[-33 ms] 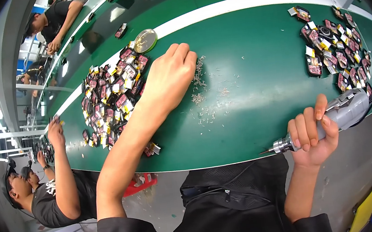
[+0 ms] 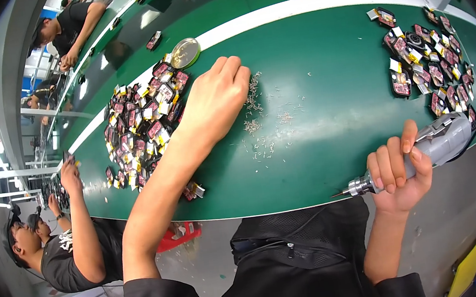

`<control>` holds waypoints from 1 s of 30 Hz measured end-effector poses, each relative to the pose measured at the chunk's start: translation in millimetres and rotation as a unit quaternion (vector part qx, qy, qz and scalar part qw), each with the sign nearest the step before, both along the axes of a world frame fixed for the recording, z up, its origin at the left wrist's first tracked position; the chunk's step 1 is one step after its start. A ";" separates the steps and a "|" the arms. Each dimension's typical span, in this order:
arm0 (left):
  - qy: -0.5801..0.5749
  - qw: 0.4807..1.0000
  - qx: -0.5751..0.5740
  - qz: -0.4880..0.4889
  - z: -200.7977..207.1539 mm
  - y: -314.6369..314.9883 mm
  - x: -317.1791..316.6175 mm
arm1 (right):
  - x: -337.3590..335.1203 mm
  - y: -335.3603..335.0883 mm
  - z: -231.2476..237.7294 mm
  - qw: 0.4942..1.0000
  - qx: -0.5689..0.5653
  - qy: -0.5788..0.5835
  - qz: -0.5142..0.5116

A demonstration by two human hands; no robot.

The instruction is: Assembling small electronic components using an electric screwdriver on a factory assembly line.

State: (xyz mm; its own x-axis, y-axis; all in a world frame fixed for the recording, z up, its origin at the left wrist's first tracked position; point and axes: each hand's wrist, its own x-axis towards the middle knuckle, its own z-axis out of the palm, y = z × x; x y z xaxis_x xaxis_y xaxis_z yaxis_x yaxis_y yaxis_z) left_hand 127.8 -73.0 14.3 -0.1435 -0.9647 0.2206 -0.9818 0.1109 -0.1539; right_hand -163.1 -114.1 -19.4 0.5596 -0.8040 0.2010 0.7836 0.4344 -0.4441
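Observation:
My left hand [image 2: 219, 96] is closed, its fingers curled down at the edge of a scatter of tiny silver screws [image 2: 252, 101] on the green table. Whatever its fingertips hold is hidden beneath the hand. To the left of my left forearm lies a heap of small black device housings [image 2: 133, 131] with reddish boards and white and yellow parts. My right hand [image 2: 397, 168] is wrapped round a grey electric screwdriver [image 2: 445, 139] by the table's near edge. Its bit points left, over the edge.
A second group of housings [image 2: 428, 62] lies at the right. A round shallow dish [image 2: 185, 53] stands behind the left heap. Beyond a white rail [image 2: 292, 7] runs another green surface with scattered housings. Co-workers sit at the left; one raised hand [image 2: 70, 176] holds a small part.
The nearby co-worker's raised hand has dropped slightly with its small part. My two hands have stayed where they were.

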 end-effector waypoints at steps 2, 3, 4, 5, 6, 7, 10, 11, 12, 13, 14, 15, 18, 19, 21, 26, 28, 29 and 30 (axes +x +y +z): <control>0.088 0.994 -0.054 -0.033 -1.9 -1.0 3.3 | -0.5 0.5 0.7 1.000 -0.001 0.004 0.004; 0.127 0.988 -0.078 -0.029 -2.7 -0.1 4.0 | -0.7 0.5 0.2 1.000 0.000 0.004 -0.001; 0.160 0.984 -0.083 -0.005 -2.5 3.3 2.3 | -0.6 0.2 -0.6 1.000 -0.001 0.001 0.002; 0.190 0.978 -0.086 0.005 -1.3 8.6 -0.3 | -0.3 0.0 -1.3 1.000 -0.001 -0.002 0.004; 0.221 0.971 -0.089 0.015 -0.5 13.5 -3.6 | 0.4 -0.1 -1.4 1.000 -0.001 0.001 -0.001; 0.225 0.971 -0.087 0.010 -0.1 17.6 -7.6 | 1.8 -0.2 -1.2 1.000 -0.004 -0.004 0.001; 0.287 0.952 -0.098 0.042 0.2 25.4 -13.6 | 2.7 -0.6 0.0 1.000 -0.012 -0.002 0.001; 0.285 0.952 -0.108 0.039 -0.2 27.3 -13.3 | 2.7 -0.2 0.7 1.000 -0.009 -0.002 0.001; 0.282 0.951 -0.119 0.037 -0.6 28.8 -13.0 | 2.8 -0.2 1.1 1.000 -0.007 -0.002 0.002; 0.281 0.951 -0.125 0.035 -0.9 30.1 -13.4 | 2.3 0.2 1.3 1.000 -0.007 0.001 0.002; 0.284 0.950 -0.124 0.036 -0.7 32.4 -14.3 | 1.8 1.1 1.2 1.000 -0.008 0.003 0.001; 0.289 0.949 -0.127 0.029 0.5 33.7 -15.1 | 1.8 1.1 1.4 1.000 -0.009 0.005 0.000; 0.308 0.942 -0.126 0.031 8.2 41.8 -26.9 | -0.4 -0.1 -1.3 1.000 -0.015 0.005 -0.006; 0.323 0.938 -0.124 0.018 9.8 46.5 -31.4 | -0.7 0.7 -1.8 1.000 -0.012 0.010 -0.008; 0.359 0.924 -0.130 -0.016 10.1 58.8 -45.1 | 0.4 2.7 -2.1 0.999 -0.002 0.013 -0.035; 0.700 0.711 -0.020 0.062 4.1 90.7 -105.1 | 17.1 16.2 32.9 0.997 -0.005 -0.045 -0.066; 0.734 0.677 -0.015 0.044 -1.9 96.1 -114.9 | 24.1 19.7 46.3 0.992 -0.022 -0.093 -0.081; 0.777 0.628 -0.013 0.043 -3.4 98.9 -118.2 | 25.0 21.4 49.1 0.993 -0.020 -0.086 -0.081; 0.815 0.578 -0.013 0.041 -4.9 100.3 -119.4 | 26.6 22.1 51.3 0.993 -0.035 -0.081 -0.082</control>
